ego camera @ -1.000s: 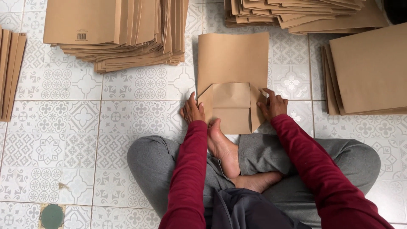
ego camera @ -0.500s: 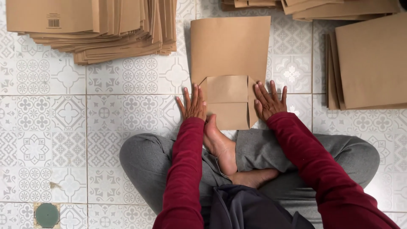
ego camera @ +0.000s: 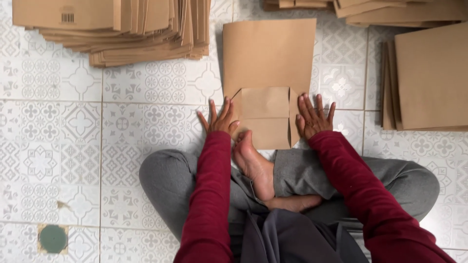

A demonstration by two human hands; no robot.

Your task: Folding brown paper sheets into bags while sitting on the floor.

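From the head camera, a flat brown paper bag lies on the patterned tile floor just in front of a seated person's crossed legs, and it serves as the landmark here. Its near end is folded open into a boxy bottom with flaps, the nearest flap reaching down to the bare foot. The left hand rests at the left edge of that folded bottom, fingers spread and flat, thumb touching the paper; the right hand mirrors it at the right edge, also spread, palm down. Neither hand pinches anything. To do this pressing well, it seems best to keep both palms level on the side creases, push evenly from the centre outward, and hold the bag square to the knees so the folds stay symmetrical; uneven pressure would likely skew the corners. Left of the bag and farther away sits a thick stack of flat bags; right of it lies another pile, and a third heap sits beyond its far right corner. A round green drain cover lies well apart, near left.
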